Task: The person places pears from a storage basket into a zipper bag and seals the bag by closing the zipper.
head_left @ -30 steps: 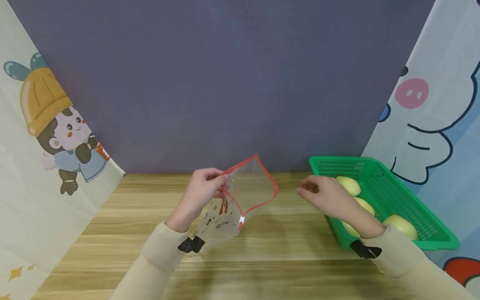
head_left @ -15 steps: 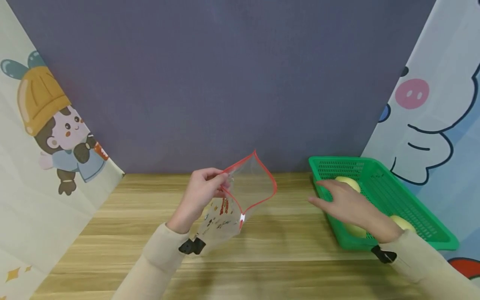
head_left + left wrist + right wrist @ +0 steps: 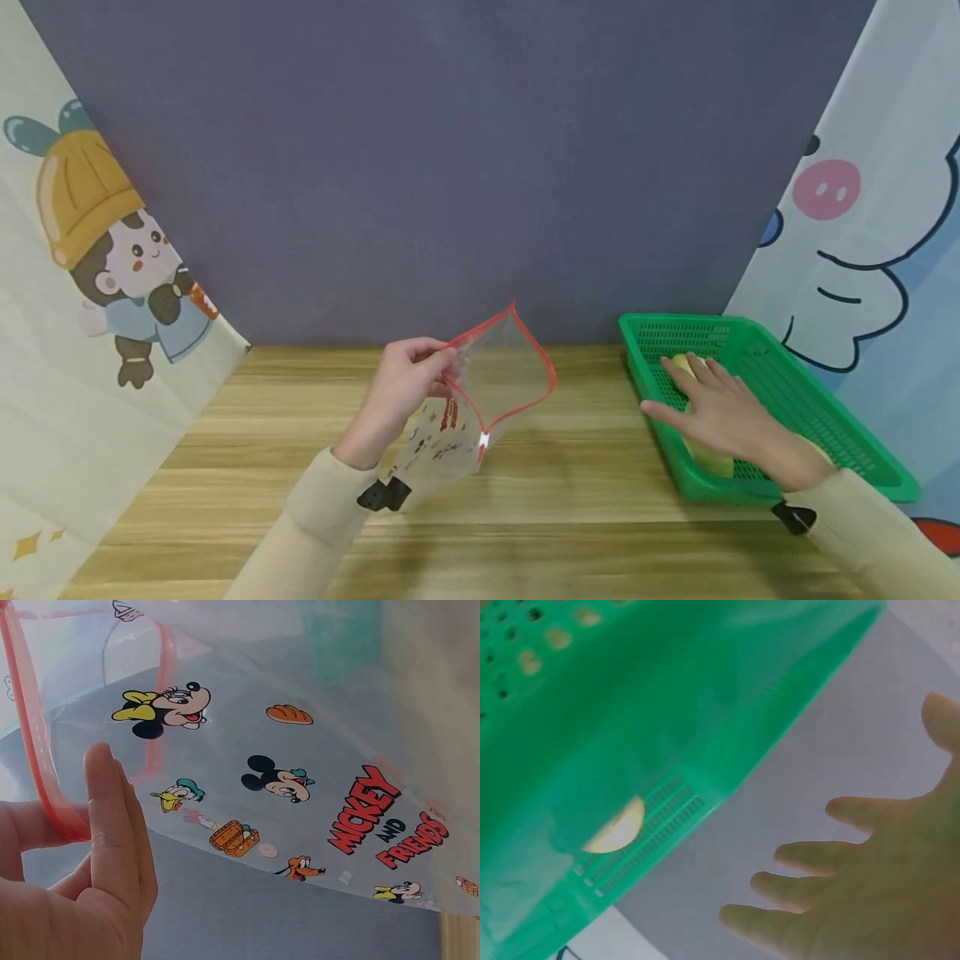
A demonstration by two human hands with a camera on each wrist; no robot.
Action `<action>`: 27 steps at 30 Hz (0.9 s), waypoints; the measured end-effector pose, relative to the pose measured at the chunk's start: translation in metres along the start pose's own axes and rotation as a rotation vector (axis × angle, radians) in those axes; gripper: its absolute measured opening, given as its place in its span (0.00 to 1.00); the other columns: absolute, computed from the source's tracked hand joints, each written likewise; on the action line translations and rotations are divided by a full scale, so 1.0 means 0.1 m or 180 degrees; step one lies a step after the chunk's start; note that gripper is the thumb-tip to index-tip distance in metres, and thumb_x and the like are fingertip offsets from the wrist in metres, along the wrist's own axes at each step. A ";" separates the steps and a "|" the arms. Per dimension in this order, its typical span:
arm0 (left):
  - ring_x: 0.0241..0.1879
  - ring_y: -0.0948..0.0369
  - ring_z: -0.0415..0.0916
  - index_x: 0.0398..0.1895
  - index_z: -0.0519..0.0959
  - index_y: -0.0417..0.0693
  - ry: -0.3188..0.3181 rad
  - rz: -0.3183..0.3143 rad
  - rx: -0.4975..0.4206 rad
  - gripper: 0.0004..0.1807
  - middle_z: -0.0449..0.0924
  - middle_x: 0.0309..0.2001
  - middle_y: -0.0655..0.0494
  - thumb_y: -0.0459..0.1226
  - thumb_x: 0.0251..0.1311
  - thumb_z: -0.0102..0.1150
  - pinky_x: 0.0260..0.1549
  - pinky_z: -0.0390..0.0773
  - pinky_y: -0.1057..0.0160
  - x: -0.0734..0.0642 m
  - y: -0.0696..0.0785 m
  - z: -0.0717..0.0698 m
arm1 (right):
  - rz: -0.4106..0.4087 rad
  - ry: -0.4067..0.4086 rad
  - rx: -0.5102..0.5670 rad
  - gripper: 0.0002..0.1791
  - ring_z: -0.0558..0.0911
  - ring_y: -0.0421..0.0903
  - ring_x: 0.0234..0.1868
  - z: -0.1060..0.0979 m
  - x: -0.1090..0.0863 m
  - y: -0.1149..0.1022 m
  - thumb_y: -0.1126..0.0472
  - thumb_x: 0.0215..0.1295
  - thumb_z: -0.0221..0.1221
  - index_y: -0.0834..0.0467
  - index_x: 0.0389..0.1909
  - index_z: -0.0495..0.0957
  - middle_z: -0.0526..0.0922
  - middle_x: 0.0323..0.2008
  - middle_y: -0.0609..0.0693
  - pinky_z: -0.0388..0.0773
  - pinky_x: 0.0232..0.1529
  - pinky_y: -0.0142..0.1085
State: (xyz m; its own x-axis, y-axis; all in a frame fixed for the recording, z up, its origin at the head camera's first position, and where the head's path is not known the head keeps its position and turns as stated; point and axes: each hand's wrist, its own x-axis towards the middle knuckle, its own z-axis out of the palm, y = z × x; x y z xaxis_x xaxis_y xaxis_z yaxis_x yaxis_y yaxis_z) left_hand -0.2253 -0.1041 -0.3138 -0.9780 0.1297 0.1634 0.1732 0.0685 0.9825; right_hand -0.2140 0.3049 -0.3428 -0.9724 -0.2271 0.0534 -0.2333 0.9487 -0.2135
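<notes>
My left hand (image 3: pixel 397 392) pinches the rim of a clear zip bag (image 3: pixel 513 371) between thumb and fingers. The bag's red-edged mouth gapes, with a white slider at its near corner; cartoon prints and red lettering show in the left wrist view on the bag (image 3: pixel 277 750). Spread over the green basket (image 3: pixel 795 379), my right hand (image 3: pixel 723 417) has straight fingers above pale yellow rounded fruits (image 3: pixel 711 461), partly hiding them. Whether it touches one is unclear in the head view. In the right wrist view the hand (image 3: pixel 862 885) grips nothing, and one fruit (image 3: pixel 619 831) shows inside the basket.
The wooden table (image 3: pixel 300 467) runs beneath both arms. A dark grey-blue cloth wall (image 3: pixel 450 167) stands behind it. Cartoon-printed cloths flank both sides, the left cloth (image 3: pixel 45 400) pale and the right cloth (image 3: pixel 915 317) white and blue.
My right hand has moved right from the basket's left edge to over the fruits, its fingers going from curled to spread. The left hand and the bag stay nearly still.
</notes>
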 end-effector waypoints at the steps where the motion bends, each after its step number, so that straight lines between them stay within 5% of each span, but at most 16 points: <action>1: 0.28 0.57 0.82 0.45 0.83 0.30 -0.0003 0.0004 0.0001 0.11 0.84 0.34 0.43 0.33 0.72 0.58 0.32 0.88 0.58 0.00 0.00 0.00 | 0.0024 -0.0012 0.0014 0.51 0.44 0.82 0.72 0.01 -0.01 0.03 0.29 0.72 0.48 0.65 0.79 0.52 0.45 0.74 0.80 0.44 0.63 0.79; 27: 0.28 0.58 0.82 0.45 0.82 0.28 -0.0040 0.0010 0.0004 0.12 0.83 0.33 0.43 0.33 0.72 0.57 0.31 0.87 0.59 0.01 -0.04 0.01 | 0.0144 -0.0139 0.0246 0.48 0.51 0.87 0.66 0.20 -0.15 0.53 0.36 0.75 0.51 0.71 0.76 0.53 0.48 0.70 0.86 0.55 0.55 0.81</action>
State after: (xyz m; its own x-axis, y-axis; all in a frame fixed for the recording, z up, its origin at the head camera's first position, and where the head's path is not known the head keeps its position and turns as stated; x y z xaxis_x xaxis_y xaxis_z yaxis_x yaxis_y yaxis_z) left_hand -0.2265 -0.1036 -0.3177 -0.9759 0.1424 0.1653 0.1764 0.0694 0.9819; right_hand -0.2118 0.3537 -0.3747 -0.9807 -0.1953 -0.0003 -0.1869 0.9388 -0.2894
